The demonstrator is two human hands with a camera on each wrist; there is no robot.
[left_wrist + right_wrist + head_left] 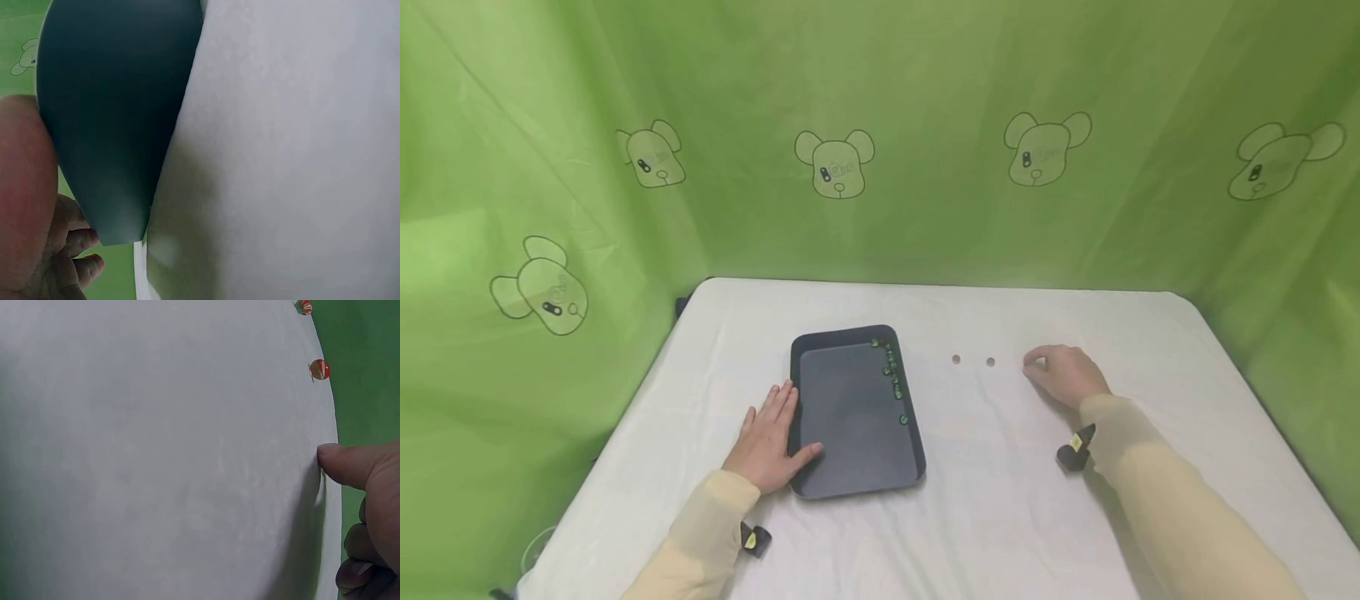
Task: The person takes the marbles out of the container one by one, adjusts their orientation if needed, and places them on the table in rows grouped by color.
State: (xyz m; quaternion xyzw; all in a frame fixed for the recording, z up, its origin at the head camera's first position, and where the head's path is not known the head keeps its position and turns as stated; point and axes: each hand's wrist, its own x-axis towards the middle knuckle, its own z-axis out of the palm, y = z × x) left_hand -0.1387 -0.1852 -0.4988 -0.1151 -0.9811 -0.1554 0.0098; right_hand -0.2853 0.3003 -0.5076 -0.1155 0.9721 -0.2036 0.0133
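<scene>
The left hand (767, 437) lies against the near part of the left long side of a dark, rectangular tray (850, 417), fingertips at its edge and thumb reaching over the rim — its grip is relaxed, the fingers extended and not closed around anything. Inside the tray, small green balls (898, 392) gather along the right wall, mostly toward the far corner, with one set a little apart nearer the middle of that side. A touch of red shows among them, though they are too small to count surely.

To the right of the tray, two small red balls (990, 362) rest on the white surface (992, 517), spaced apart in a row. In the right wrist view both show pale streaks. The right hand (1070, 375) is down at the surface just beyond the nearer ball, thumb and forefinger brought together and the other fingers curled; whether this grip pinches anything cannot be told — the fingertips hide it

Both forearms wear cream sleeves (1180, 492), with a small black device (1072, 457) at each wrist. A green curtain (925, 75) printed with bear-like heads hangs behind
</scene>
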